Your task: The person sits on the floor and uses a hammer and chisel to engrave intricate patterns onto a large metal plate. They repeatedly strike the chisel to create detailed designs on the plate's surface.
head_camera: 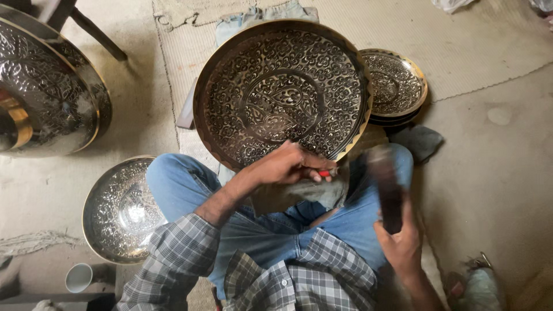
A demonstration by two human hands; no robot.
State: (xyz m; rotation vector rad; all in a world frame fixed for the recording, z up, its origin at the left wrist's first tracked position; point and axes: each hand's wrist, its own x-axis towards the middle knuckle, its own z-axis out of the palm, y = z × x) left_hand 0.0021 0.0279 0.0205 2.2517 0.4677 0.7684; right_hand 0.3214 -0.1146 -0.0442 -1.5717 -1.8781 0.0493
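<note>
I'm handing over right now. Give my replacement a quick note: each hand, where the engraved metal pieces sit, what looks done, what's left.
Left hand: shut on a small red-handled tool, held at the lower rim of the large round engraved brass tray, which leans on the lap over a grey cloth.
Right hand: shut on a dark wooden mallet, raised and motion-blurred.
Done: tray face is covered in floral engraving.
Left: cannot tell from here; the spot under the tool is hidden.
Nearby: smaller engraved plates behind, engraved bowl at left.

tray (282,92) on lap, bowl (118,210) left, plates (397,86) right
</note>
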